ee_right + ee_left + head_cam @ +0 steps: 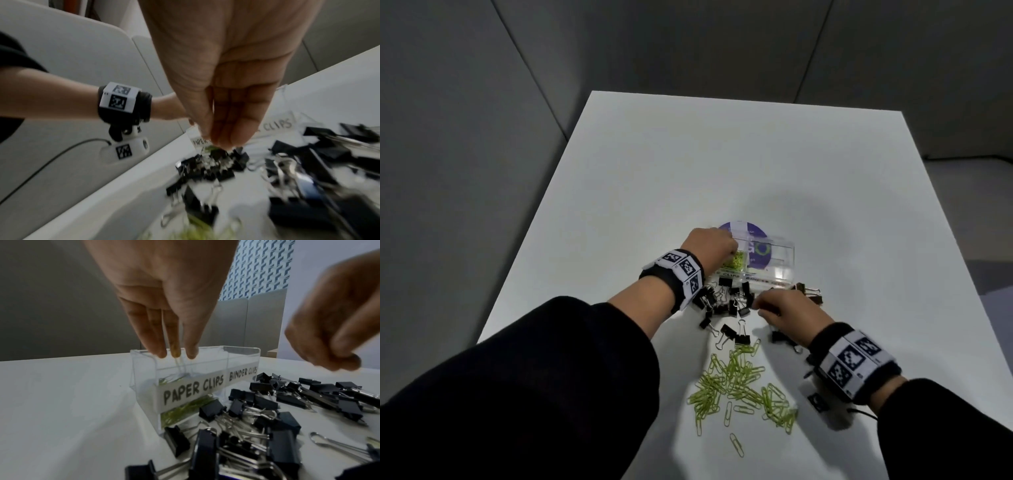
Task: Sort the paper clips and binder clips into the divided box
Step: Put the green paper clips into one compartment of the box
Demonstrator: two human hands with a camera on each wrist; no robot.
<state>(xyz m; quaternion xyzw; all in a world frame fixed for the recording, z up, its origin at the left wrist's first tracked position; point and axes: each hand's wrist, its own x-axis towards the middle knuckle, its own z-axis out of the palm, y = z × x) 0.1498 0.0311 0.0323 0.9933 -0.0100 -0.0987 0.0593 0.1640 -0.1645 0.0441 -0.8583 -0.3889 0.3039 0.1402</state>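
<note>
A clear divided box (781, 263) stands mid-table with labels PAPER CLIPS (193, 391) and BINDER CLIPS (243, 376). Green paper clips (185, 408) lie in its left compartment; the right compartment looks empty. My left hand (176, 353) hangs over the left compartment with straight fingers pointing down, and a thin blurred clip shows just under the tips. Black binder clips (726, 301) lie heaped in front of the box. Above them hovers my right hand (218, 142), fingertips bunched against the thumb, with nothing visible between them. A pile of loose green paper clips (743, 383) lies nearer me.
The white table (688, 171) ends at a left edge close to the box. Under the box lies a purple round disc (739, 229). More binder clips (808, 291) sit right of my right hand. Grey partition walls surround the table.
</note>
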